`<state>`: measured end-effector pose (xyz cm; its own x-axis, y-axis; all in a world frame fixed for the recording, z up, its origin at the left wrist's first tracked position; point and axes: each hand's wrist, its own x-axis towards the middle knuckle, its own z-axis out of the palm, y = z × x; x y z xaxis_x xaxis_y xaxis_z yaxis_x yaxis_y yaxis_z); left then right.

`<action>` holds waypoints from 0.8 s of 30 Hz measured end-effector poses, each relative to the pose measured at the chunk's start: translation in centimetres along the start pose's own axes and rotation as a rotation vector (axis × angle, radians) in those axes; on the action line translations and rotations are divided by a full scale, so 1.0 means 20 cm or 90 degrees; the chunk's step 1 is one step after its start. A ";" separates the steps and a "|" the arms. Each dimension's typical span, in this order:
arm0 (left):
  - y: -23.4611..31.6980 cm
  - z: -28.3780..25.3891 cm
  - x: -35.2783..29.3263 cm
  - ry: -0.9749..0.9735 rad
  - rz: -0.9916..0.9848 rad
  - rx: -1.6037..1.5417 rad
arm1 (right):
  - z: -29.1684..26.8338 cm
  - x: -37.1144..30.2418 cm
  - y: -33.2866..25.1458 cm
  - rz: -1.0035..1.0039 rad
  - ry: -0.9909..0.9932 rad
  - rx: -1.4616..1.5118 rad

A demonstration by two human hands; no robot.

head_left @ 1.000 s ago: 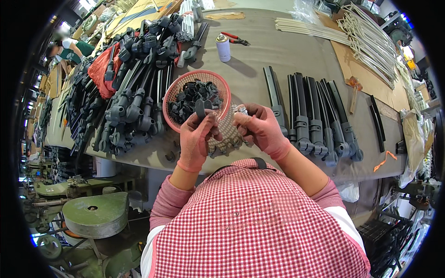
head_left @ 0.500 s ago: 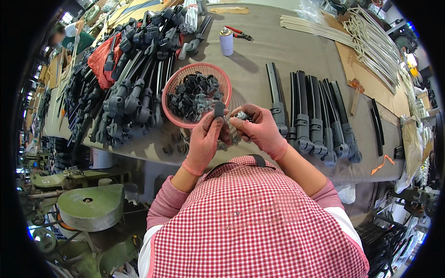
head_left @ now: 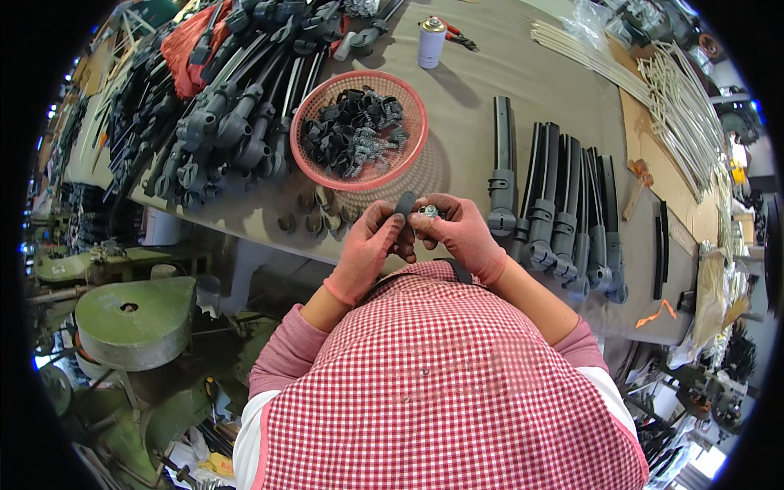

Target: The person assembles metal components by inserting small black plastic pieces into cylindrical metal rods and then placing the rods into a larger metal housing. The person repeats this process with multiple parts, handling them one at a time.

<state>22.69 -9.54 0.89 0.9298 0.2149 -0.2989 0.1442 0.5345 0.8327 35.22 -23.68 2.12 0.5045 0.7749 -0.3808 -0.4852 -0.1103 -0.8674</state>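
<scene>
Both of my hands wear pinkish-orange gloves with dark, dirty fingertips and meet just in front of my apron. In my left hand (head_left: 363, 253) a small dark grey plastic piece with a rounded end (head_left: 405, 202) is pinched upright between thumb and fingers. My right hand (head_left: 469, 238) closes around small shiny metal springs (head_left: 429, 211), close beside that piece. Beyond them stands a pink mesh basket (head_left: 422, 135) holding black plastic clips (head_left: 322, 139) and a heap of springs (head_left: 365, 152). Fingers partly cover what each hand grips.
Black tubes with grey joints (head_left: 563, 220) lie in a row at right; a large pile of similar tubes (head_left: 237, 114) covers the left. Loose curved pieces (head_left: 314, 220) lie by the table edge. A spray can (head_left: 431, 45), pliers (head_left: 461, 39) and hammer (head_left: 639, 184) lie farther off.
The view has shifted, so the basket and spray can sit higher in the picture. My hands have come slightly closer together, still holding the grey piece and the springs.
</scene>
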 end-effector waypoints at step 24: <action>-0.10 -0.09 -0.19 0.111 0.039 -0.095 | 0.13 0.05 0.09 0.059 -0.040 -0.106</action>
<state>18.24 -9.86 -0.47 0.8608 0.3817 -0.3366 0.0253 0.6286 0.7773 32.97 -21.40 0.99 0.4143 0.7937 -0.4454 -0.4004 -0.2806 -0.8723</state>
